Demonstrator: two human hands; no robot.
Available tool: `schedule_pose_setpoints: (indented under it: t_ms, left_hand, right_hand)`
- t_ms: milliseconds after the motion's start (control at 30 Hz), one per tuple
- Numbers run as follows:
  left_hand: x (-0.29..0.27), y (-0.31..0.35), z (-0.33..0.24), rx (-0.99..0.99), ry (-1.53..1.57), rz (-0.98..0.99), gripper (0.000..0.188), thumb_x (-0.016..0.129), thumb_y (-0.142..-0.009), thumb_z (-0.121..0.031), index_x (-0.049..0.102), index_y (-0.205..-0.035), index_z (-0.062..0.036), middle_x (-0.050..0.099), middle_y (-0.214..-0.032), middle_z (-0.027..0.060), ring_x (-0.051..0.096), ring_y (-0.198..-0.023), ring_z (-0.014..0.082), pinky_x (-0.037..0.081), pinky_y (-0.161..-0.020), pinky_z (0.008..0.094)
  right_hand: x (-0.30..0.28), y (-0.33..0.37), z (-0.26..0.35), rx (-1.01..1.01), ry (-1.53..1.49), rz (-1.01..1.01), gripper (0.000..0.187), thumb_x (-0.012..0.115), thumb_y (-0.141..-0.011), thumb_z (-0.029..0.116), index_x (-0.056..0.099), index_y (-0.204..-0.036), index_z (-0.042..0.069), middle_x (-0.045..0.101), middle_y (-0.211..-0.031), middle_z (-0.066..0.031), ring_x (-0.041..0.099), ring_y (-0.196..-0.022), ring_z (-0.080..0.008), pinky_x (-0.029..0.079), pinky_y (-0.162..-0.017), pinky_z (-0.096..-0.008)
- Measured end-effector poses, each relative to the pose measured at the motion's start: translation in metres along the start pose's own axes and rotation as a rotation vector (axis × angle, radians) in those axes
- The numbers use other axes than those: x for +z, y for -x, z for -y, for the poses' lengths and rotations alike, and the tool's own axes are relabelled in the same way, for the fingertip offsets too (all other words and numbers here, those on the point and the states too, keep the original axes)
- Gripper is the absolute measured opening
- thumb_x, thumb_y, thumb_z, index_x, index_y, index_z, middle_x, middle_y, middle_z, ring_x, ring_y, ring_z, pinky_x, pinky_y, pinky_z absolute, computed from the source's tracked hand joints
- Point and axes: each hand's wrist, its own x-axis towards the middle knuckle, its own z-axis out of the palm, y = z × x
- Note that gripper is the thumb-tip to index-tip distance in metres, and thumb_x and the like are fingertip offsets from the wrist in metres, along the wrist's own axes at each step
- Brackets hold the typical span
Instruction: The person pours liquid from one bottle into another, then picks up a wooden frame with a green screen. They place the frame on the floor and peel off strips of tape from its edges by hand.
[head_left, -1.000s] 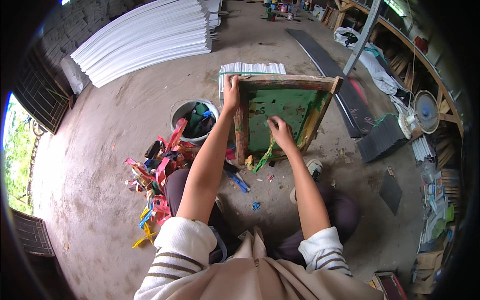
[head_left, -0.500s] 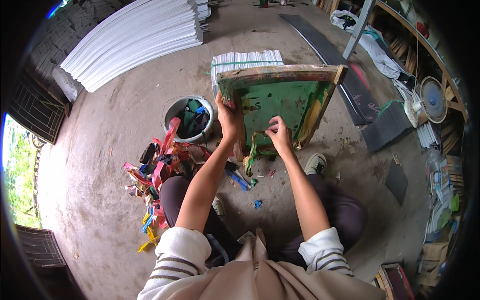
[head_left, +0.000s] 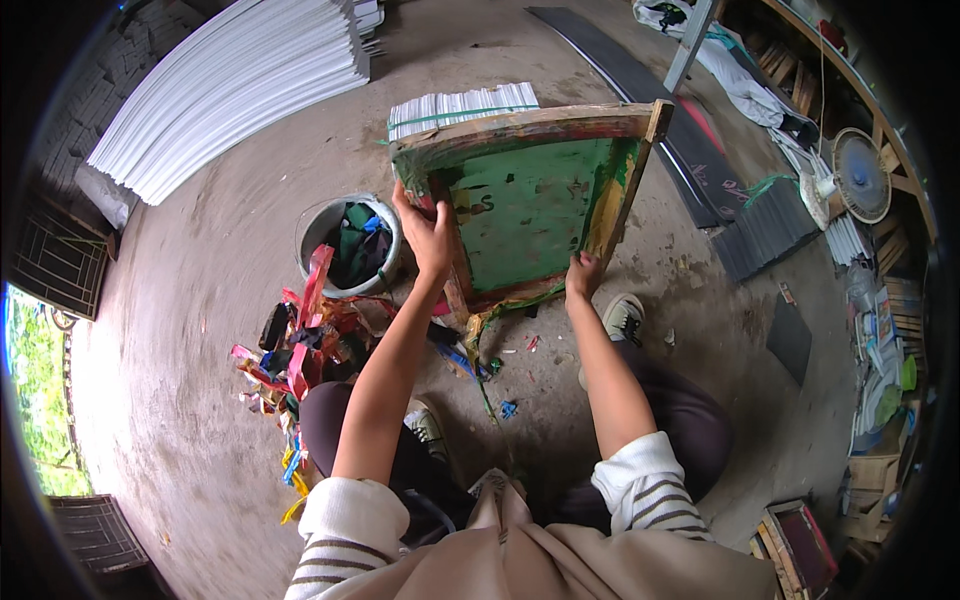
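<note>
A wooden screen-printing frame (head_left: 548,118) with a green, paint-stained mesh (head_left: 525,215) stands tilted in front of me. My left hand (head_left: 428,235) grips its left side bar, the thumb lying on the inner side. At the lower right inner corner, the fingers of my right hand (head_left: 584,270) are pinched together, seemingly on a peeling strip of tape. That green and yellow strip (head_left: 490,318) runs along the bottom bar and dangles at the lower left. The fingertips of the right hand are partly hidden.
Left of the frame are a grey bucket (head_left: 310,232) of dark scraps and a heap of coloured tape strips (head_left: 305,345). A blue-handled cutter (head_left: 456,360) lies by my foot. Behind stands a tied white stack (head_left: 460,105); a fan (head_left: 860,172) is at right.
My right hand has moved right and slightly down, from the mesh's lower middle to its right corner. The loose strip now lies along the bottom bar. My left hand keeps its grip.
</note>
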Motion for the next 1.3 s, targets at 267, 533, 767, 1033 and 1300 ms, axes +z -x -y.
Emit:
schedule_pose_setpoints:
  t_ms: [267,533,767,1033,1300]
  left_hand:
    - [0.008,0.005,0.01,-0.033,0.029,-0.018,0.067,0.053,-0.075,0.003,0.029,-0.137,0.0022,0.042,-0.129,0.021,0.041,-0.123,0.0323,0.028,-0.105,0.0344]
    - [0.009,-0.028,-0.04,0.497,-0.003,-0.279,0.072,0.063,-0.082,-0.025,0.025,-0.138,-0.0004,0.034,-0.135,0.0231,0.037,-0.125,0.0325,0.024,-0.108,0.0434]
    - [0.017,-0.111,-0.127,0.199,-0.942,0.788,0.069,0.044,-0.083,-0.068,0.063,-0.112,-0.0084,0.068,-0.08,0.0172,0.067,-0.08,0.0313,0.053,-0.072,0.043]
    - [0.031,-0.105,-0.118,0.312,-0.972,0.697,0.089,0.042,-0.067,-0.086,0.071,-0.083,-0.0039,0.067,-0.071,0.0166,0.068,-0.073,0.0315,0.054,-0.065,0.0416]
    - [0.028,-0.104,-0.109,0.321,-1.026,0.655,0.091,0.038,-0.068,-0.087,0.072,-0.078,-0.0036,0.067,-0.072,0.0135,0.067,-0.075,0.0279,0.053,-0.06,0.0386]
  right_hand:
    - [0.02,-0.034,-0.005,0.373,-0.159,-0.092,0.051,0.065,-0.085,0.023,0.046,-0.127,-0.001,0.05,-0.127,-0.0213,0.051,-0.114,-0.0348,0.043,-0.096,-0.042]
    - [0.004,-0.081,-0.016,0.23,0.012,0.067,0.045,0.053,-0.089,0.024,0.046,-0.127,0.0,0.056,-0.117,-0.0243,0.057,-0.105,-0.0391,0.048,-0.088,-0.0455]
    - [0.015,-0.06,-0.007,0.12,0.229,0.119,0.036,0.051,-0.087,0.017,0.054,-0.118,-0.001,0.056,-0.118,-0.0245,0.056,-0.106,-0.0388,0.047,-0.088,-0.0452]
    - [-0.01,-0.073,-0.009,0.095,0.376,0.13,0.033,0.049,-0.089,0.02,0.058,-0.111,-0.002,0.061,-0.109,-0.0236,0.059,-0.101,-0.0366,0.048,-0.086,-0.0452]
    - [-0.08,0.012,0.093,-0.041,0.115,0.131,0.027,0.043,-0.093,0.023,0.06,-0.094,0.003,0.064,-0.097,-0.0198,0.061,-0.094,-0.0377,0.046,-0.082,-0.0463]
